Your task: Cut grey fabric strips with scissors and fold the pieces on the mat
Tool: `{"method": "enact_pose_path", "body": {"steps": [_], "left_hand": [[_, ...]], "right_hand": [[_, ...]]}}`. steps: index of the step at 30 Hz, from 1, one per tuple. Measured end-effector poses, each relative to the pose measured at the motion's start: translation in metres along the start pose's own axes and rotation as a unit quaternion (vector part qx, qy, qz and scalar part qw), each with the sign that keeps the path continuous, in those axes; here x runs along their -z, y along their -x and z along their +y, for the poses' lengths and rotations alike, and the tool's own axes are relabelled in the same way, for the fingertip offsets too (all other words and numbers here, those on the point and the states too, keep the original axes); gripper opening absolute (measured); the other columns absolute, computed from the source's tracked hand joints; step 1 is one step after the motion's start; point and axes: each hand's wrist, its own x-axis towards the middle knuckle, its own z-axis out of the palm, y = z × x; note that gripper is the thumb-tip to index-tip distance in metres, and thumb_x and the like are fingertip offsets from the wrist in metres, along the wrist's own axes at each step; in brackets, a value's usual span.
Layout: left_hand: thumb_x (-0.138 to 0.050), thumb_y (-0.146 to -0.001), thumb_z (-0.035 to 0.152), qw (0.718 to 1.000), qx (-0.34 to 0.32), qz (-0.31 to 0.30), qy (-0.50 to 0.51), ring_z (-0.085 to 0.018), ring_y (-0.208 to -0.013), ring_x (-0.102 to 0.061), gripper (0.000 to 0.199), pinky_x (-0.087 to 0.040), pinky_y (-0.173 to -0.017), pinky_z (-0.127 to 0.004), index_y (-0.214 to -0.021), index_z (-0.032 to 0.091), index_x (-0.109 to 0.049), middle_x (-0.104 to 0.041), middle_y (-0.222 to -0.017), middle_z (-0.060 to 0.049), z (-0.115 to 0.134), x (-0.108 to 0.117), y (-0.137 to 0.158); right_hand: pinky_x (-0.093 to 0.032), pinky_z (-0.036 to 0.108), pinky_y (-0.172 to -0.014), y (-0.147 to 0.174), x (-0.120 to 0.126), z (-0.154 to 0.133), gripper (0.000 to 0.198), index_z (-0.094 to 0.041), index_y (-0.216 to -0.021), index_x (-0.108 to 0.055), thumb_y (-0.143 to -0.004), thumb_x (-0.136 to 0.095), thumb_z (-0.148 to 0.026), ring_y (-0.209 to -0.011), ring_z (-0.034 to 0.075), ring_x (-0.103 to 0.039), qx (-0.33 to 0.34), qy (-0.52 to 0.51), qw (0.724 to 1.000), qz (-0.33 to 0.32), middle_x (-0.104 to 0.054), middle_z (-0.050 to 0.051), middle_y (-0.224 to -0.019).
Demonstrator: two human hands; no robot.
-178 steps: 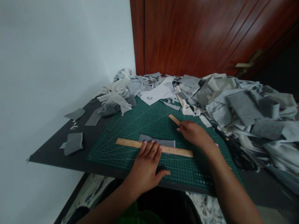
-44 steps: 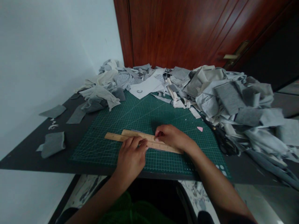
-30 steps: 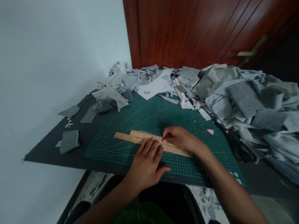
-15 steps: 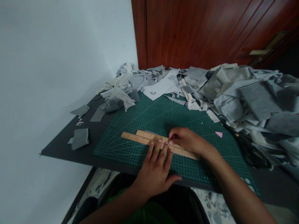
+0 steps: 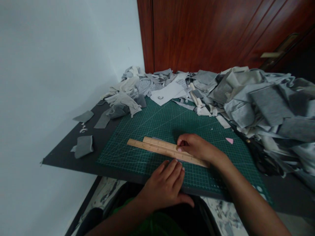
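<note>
Two wooden rulers lie side by side at a slant on the green cutting mat (image 5: 118,157). The nearer ruler (image 5: 142,145) reaches further left than the far ruler (image 5: 157,142). A thin sliver of grey shows along their edges; what it belongs to is mostly covered. My right hand (image 5: 195,146) is closed, thumb and curled fingertips pinching at the far ruler, its fingertips partly hidden. Just below the nearer ruler, my left hand (image 5: 164,185) rests at the mat's front edge, holding nothing, fingers stretched forward and thumb apart.
Grey and cream fabric scraps (image 5: 268,101) are heaped at the right and back. A white paper sheet (image 5: 167,93) lies behind the mat's middle. A pink chalk-like piece (image 5: 229,140) is at the right, near black-handled scissors (image 5: 263,164). Folded grey cloth (image 5: 84,146) sits left.
My left hand has come off the rulers and drawn back toward the table's front edge. My right hand stays at the far ruler, and the rulers look unmoved.
</note>
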Motion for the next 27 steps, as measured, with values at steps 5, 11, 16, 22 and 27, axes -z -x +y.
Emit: {"method": "enact_pose_path", "body": {"steps": [5,11,16,22,27], "left_hand": [[-0.030,-0.068,0.102,0.985,0.151,-0.076,0.045,-0.044,-0.150,-0.036,0.131,-0.029,-0.122,-0.059,-0.152,0.003,-0.044,-0.046,-0.156,-0.028,-0.005,0.004,-0.009],[-0.028,-0.062,0.106,0.982,0.153,-0.094,0.063,-0.044,-0.151,-0.033,0.137,-0.017,-0.127,-0.057,-0.151,0.003,-0.046,-0.046,-0.157,-0.025,-0.004,-0.001,-0.011],[-0.027,-0.062,0.107,0.981,0.156,-0.097,0.069,-0.044,-0.152,-0.032,0.139,-0.014,-0.128,-0.057,-0.151,0.001,-0.046,-0.044,-0.158,-0.027,-0.003,-0.002,-0.010],[-0.028,-0.060,0.107,0.978,0.162,-0.104,0.079,-0.044,-0.152,-0.031,0.141,-0.014,-0.128,-0.058,-0.154,0.003,-0.042,-0.043,-0.159,-0.026,-0.003,-0.001,-0.010],[-0.030,-0.058,0.108,0.978,0.159,-0.110,0.078,-0.045,-0.153,-0.029,0.144,-0.015,-0.127,-0.060,-0.155,0.003,-0.039,-0.041,-0.160,-0.027,-0.002,0.000,-0.010]], "right_hand": [[-0.042,0.027,-0.064,-0.001,-0.001,0.001,0.007,-0.019,-0.088,-0.071,-0.088,-0.064,-0.018,-0.073,0.018,-0.063,0.016,0.014,1.000,0.002,-0.069,0.002,-0.082],[-0.042,0.027,-0.066,0.000,0.001,-0.004,0.007,-0.018,-0.088,-0.072,-0.089,-0.065,-0.016,-0.074,0.018,-0.064,0.018,0.031,0.999,0.009,-0.070,0.003,-0.083],[-0.043,0.027,-0.071,0.001,0.002,-0.006,0.011,-0.018,-0.091,-0.073,-0.088,-0.064,-0.014,-0.080,0.019,-0.067,0.029,0.048,0.998,0.007,-0.073,0.004,-0.089],[-0.044,0.028,-0.071,-0.001,0.000,-0.003,0.012,-0.019,-0.092,-0.074,-0.088,-0.064,-0.014,-0.081,0.020,-0.068,0.028,0.060,0.998,0.010,-0.074,0.004,-0.089],[-0.045,0.028,-0.072,-0.001,0.001,-0.005,0.013,-0.019,-0.091,-0.075,-0.088,-0.064,-0.012,-0.082,0.020,-0.068,0.032,0.053,0.998,0.007,-0.075,0.005,-0.091]]}}
